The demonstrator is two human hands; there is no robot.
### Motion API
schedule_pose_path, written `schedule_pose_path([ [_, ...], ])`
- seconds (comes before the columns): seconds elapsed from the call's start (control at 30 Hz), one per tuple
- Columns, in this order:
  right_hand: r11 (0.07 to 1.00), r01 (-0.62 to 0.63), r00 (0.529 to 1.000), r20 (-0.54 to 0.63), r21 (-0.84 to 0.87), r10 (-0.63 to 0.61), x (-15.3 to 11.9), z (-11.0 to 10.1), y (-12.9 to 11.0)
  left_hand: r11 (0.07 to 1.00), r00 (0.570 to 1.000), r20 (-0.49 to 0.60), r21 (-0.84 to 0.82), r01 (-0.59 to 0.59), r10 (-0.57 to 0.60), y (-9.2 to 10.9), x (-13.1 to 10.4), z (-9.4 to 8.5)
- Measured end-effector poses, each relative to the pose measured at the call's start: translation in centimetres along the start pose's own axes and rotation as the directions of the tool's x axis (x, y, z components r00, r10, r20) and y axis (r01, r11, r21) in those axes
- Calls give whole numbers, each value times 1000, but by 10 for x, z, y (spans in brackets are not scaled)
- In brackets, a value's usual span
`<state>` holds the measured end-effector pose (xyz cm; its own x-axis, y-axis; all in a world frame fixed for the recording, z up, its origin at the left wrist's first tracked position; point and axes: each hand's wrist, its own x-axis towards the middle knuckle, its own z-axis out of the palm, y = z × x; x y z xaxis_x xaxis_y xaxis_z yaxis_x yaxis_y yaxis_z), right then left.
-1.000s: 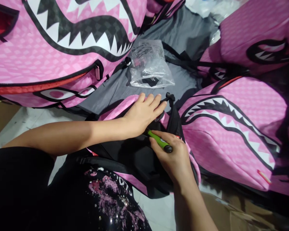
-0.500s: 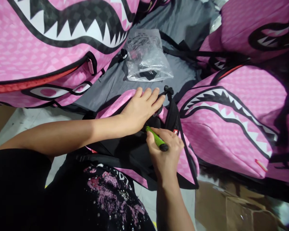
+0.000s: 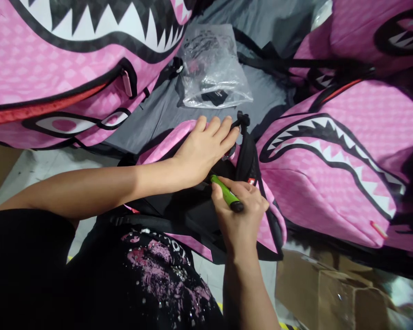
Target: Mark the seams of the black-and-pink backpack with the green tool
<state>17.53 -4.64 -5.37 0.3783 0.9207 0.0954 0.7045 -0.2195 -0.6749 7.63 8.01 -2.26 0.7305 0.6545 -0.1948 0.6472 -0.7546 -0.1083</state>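
My right hand (image 3: 242, 208), fingers clamped on a green pen-like tool (image 3: 225, 190), has swung left within a second; the tool's far end remains beside my left hand (image 3: 203, 149), slightly parted fingers flat on the backpack (image 3: 179, 206), near centre. Work holds to one spot.

Pouch (image 3: 211, 59) behind backpack (image 3: 182, 208); first bag (image 3: 72, 68) back left, second bag (image 3: 330, 192) right; carton (image 3: 333, 288) front right, apparently on floor (image 3: 43, 160).
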Motion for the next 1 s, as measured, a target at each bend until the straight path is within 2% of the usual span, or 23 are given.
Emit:
schedule_pose_path([
  [0.07, 997, -49, 998, 31, 55, 48, 0, 0, -2, 1000, 1000, 20, 9, -9, 9, 0, 0, -2],
  [0.17, 949, -213, 969, 173, 233, 175, 0, 0, -6, 999, 998, 63, 37, -26, 24, 0, 1, -5],
  [0.23, 927, -275, 957, 164, 253, 240, -1, 1, -7, 999, 997, 76, 42, -28, 25, 0, 2, -5],
  [0.33, 933, -263, 965, 75, 247, 252, -3, 3, -8, 999, 997, 74, 32, -32, 29, 0, 3, -4],
  [0.43, 920, -270, 963, 105, 283, 250, -5, 4, -9, 999, 997, 73, -12, -35, 36, -1, 4, -3],
  [0.53, 926, -264, 964, 49, 269, 261, -5, 5, -10, 995, 996, 87, -95, -20, 28, -2, 4, -5],
  [0.67, 917, -269, 962, 127, 296, 241, -4, 4, -8, 988, 995, 91, -156, -22, 37, -3, 3, -9],
  [0.77, 932, -241, 970, 79, 270, 228, -4, 3, -5, 982, 993, 114, -186, 2, 20, -3, 3, -10],
  [0.9, 930, -211, 974, 139, 300, 177, -3, 0, -4, 990, 995, 95, -139, -27, 41, -3, 2, -8],
  [1.0, 947, -193, 979, 111, 257, 170, -2, -2, -3, 995, 995, 84, -89, -37, 44, -2, 2, -7],
])
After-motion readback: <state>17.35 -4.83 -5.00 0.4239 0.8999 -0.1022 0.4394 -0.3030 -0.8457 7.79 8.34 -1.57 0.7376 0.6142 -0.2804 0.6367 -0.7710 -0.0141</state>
